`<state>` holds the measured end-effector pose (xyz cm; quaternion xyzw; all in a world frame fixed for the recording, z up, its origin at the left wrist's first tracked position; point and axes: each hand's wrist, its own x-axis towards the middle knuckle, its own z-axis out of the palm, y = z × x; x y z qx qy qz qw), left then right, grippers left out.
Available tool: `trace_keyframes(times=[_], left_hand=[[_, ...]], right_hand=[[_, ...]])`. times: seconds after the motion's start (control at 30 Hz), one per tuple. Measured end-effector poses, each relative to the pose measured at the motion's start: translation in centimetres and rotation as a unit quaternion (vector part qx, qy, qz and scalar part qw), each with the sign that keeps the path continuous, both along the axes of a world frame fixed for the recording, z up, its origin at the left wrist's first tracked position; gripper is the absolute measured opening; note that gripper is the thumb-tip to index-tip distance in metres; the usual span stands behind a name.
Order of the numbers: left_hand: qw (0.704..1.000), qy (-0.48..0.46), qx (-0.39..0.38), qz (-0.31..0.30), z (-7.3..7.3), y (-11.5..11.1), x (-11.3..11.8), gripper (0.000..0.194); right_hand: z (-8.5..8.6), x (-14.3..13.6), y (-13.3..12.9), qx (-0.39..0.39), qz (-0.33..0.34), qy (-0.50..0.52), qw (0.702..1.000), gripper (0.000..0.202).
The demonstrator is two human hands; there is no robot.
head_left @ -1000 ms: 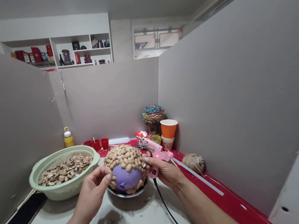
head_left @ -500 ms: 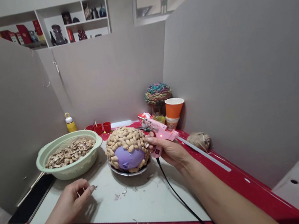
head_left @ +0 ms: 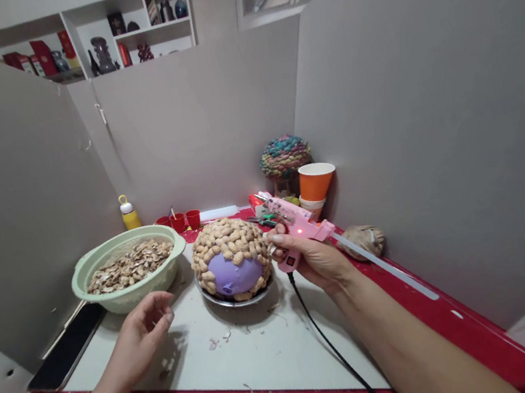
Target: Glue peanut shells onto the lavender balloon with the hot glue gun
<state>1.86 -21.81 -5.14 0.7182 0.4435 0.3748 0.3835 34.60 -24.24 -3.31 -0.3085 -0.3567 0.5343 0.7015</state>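
Note:
My right hand (head_left: 311, 255) is wrapped round the handle of a pink hot glue gun (head_left: 297, 221). Its nozzle points up and left, a small red light glows on its body, and a pale glue stick (head_left: 392, 268) sticks out of the back. Left of it, a purple balloon (head_left: 236, 274) sits in a shallow metal bowl (head_left: 240, 302). Peanut shells (head_left: 229, 235) cover its top and sides; a patch at the front is bare. My left hand (head_left: 146, 329) hovers over the white board, fingers loosely bent and apart, nothing visible in them. The green basin (head_left: 132, 297) of shells (head_left: 132, 265) is just beyond it.
A dark flat slab (head_left: 68, 349) lies by the left partition. Behind stand a yellow bottle (head_left: 130, 216), red cups (head_left: 193, 219), pliers (head_left: 267, 220), an orange paper cup (head_left: 316, 180) and a colourful domed ornament (head_left: 284, 156). A twine ball (head_left: 364, 241) and black cord (head_left: 325, 334) are at right.
My left hand has risen slightly toward the basin and its fingers have parted; the small scrap at its fingertips no longer shows there. The glue gun stays in my right hand. The view has shifted slightly.

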Motion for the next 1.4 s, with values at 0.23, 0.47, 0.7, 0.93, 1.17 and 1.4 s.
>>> trace_keyframes(times=[0.23, 0.47, 0.7, 0.93, 1.17, 1.4], left_hand=[[0.958, -0.155, -0.157, -0.186, 4.2, -2.6, 6.6, 0.026], [0.899, -0.248, -0.263, -0.249, 4.9, -2.5, 12.6, 0.024], [0.852, -0.299, -0.338, -0.268, 4.4, -2.5, 13.4, 0.024], [0.831, -0.316, -0.367, -0.274, 3.4, -2.0, 13.2, 0.020], [0.820, -0.330, -0.384, -0.268, 2.7, -1.8, 12.8, 0.023], [0.819, -0.349, -0.379, -0.255, 3.3, -1.1, 11.3, 0.023]], right_hand=[[1.3, -0.8, -1.9, 0.058, 0.057, -0.066, 0.995, 0.037], [0.9, -1.1, -2.7, 0.105, 0.147, -0.160, 0.970, 0.035], [1.3, -1.0, -2.9, 0.141, 0.179, -0.229, 0.947, 0.032], [2.0, -1.3, -3.2, 0.147, 0.176, -0.252, 0.940, 0.033], [1.4, -1.4, -2.9, 0.136, 0.171, -0.245, 0.945, 0.032], [0.0, -1.0, -1.9, 0.074, 0.052, -0.200, 0.976, 0.037]])
